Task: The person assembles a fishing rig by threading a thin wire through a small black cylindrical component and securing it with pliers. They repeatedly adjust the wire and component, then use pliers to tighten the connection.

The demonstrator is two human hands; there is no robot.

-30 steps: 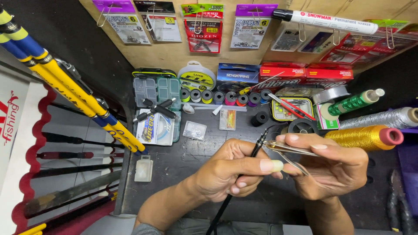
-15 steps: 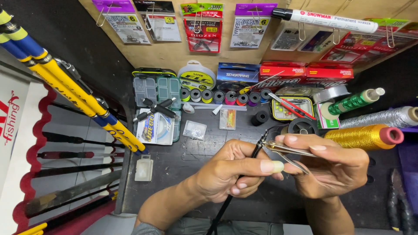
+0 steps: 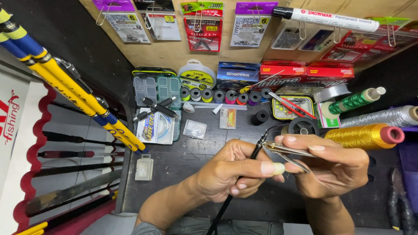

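Note:
My left hand grips a thin black rod that runs up from the bottom of the view to a small metal tip near the centre. My right hand pinches a pair of metal tweezers, whose points meet the rod's tip. Both hands hover over the dark work table, thumbs almost touching.
Yellow and blue fishing rods slant across the left. At the back stand small thread spools, a clear tackle box, line packets and red boxes. Gold, silver and green thread cones lie right. Hook packets hang on the board above.

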